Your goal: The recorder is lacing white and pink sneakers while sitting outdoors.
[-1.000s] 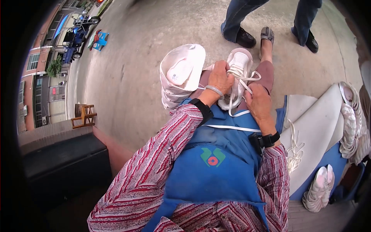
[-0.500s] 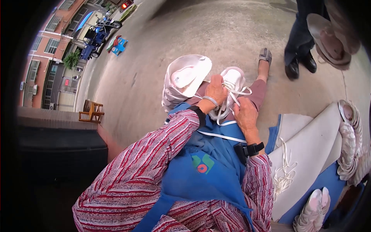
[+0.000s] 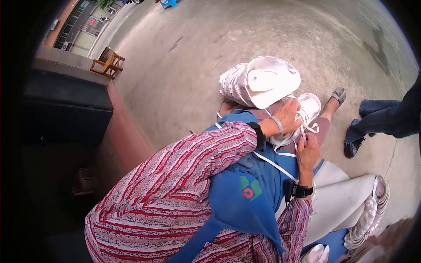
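On my lap lies a white shoe with a loop of white shoelace standing out from its front. My left hand is closed at the lacing, its fingertips pinching the lace against the shoe. Just nearer and to the right, my right hand pinches the same lace between bent fingers. A long loose strand of lace runs across my blue apron. Close to my left hand stands a nested stack of white shoe uppers, partly resting against my leg.
At the right, a pale cloth sheet bears more stacked white uppers. A person's dark trouser legs stand beyond it. A wooden stool is at the far left, near a dark box-like object.
The view has swung, so my lap sits further right. Both hands stay on the lace with little change. The person on the right no longer shows the shoe uppers held before.
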Demonstrator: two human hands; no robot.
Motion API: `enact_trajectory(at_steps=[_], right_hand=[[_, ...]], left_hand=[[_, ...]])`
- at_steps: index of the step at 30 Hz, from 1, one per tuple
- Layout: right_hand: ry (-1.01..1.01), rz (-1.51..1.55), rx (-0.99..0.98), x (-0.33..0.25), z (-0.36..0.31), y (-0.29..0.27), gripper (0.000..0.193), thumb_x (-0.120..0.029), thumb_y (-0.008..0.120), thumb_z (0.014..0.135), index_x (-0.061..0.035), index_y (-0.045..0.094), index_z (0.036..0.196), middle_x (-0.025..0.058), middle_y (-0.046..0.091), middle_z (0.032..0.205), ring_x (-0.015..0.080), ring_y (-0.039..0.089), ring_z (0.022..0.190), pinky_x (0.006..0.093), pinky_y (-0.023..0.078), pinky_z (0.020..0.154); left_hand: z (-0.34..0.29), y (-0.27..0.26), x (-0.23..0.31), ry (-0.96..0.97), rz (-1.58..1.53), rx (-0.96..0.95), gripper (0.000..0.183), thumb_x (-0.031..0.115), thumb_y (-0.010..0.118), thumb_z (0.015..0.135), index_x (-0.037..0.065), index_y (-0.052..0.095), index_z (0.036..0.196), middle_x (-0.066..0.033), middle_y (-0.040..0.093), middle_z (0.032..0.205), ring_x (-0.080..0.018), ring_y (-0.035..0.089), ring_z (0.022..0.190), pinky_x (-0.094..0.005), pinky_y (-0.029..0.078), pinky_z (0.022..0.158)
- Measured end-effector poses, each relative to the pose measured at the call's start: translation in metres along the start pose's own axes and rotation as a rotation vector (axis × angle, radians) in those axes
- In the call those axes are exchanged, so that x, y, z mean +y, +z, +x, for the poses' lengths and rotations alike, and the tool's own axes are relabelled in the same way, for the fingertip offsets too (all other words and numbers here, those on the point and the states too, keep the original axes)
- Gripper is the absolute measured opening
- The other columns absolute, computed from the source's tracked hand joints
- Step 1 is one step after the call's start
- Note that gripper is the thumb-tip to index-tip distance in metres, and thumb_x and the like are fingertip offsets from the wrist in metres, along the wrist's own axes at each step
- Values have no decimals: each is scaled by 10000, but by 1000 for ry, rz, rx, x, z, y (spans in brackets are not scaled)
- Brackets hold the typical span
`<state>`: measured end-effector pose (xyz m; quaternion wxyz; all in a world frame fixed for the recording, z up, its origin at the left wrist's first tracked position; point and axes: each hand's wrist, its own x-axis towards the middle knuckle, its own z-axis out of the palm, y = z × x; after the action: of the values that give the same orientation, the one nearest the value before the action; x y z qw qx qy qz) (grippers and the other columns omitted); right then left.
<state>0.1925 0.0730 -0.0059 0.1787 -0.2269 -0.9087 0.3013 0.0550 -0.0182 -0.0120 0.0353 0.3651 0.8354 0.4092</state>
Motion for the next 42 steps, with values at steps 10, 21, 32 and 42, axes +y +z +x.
enact_trajectory(at_steps=[10, 21, 32, 42], right_hand=[[26, -60, -12, -6, -1, -4, 126, -135, 594, 775, -51, 584, 869, 128, 560, 789, 313, 558, 724, 394, 446, 650], [-17, 0, 181, 16, -8, 13, 158, -139, 606, 743, -107, 563, 891, 112, 564, 807, 326, 581, 693, 427, 466, 604], [91, 31, 210, 23, -18, 19, 148, -168, 623, 726, -91, 534, 817, 104, 538, 777, 317, 598, 619, 438, 474, 533], [98, 75, 239, 17, -16, 12, 116, -146, 605, 729, -59, 537, 767, 108, 543, 734, 327, 591, 610, 434, 474, 528]], left_hand=[[-10, -145, -11, 316, 174, -204, 256, 3, 510, 650, 43, 563, 897, -120, 590, 858, -255, 572, 801, -371, 425, 790], [21, -131, -53, 250, 765, -815, 162, 149, 546, 726, 60, 541, 862, -202, 609, 694, -376, 614, 688, -470, 473, 595], [25, -135, 14, 288, 1060, -1028, 183, 210, 532, 712, 61, 629, 757, -202, 632, 746, -368, 622, 724, -440, 499, 674], [16, -135, 39, 372, 1022, -983, 154, 162, 546, 689, 46, 635, 738, -203, 612, 679, -358, 612, 662, -431, 494, 629]])
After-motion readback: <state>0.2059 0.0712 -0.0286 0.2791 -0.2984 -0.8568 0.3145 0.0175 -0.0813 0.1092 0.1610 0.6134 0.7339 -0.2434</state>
